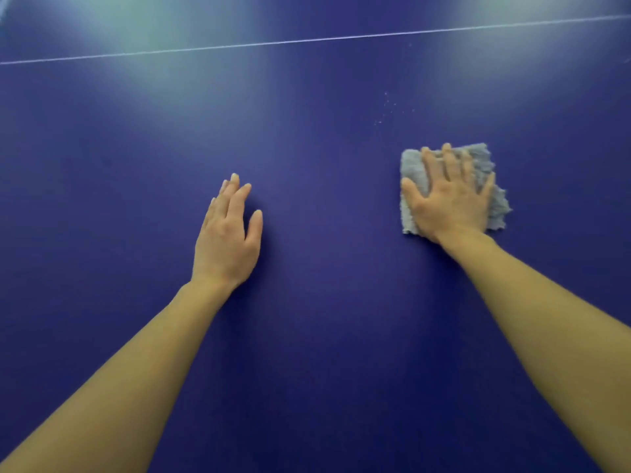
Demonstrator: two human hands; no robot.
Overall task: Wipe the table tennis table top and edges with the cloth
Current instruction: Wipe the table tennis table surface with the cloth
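Right hand point(450, 199): is pressing flat on the grey cloth point(414, 167), fingers point(432, 169) spread wide.
Cloth: is lying on the blue desk point(307, 148) under that palm.
Left hand point(225, 240): is resting flat on the desk, fingers straight, holding nothing.

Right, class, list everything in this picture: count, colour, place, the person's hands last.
table top: one, dark blue, fills the view.
line: one, white, across its far part.
cloth: one, grey-blue, flat on the table top, right of centre.
specks: small scatter, whitish, beyond the cloth.
left hand: one, bare, fingers straight, left of the cloth, holding nothing.
right hand: one, bare, fingers spread, pressing the cloth.
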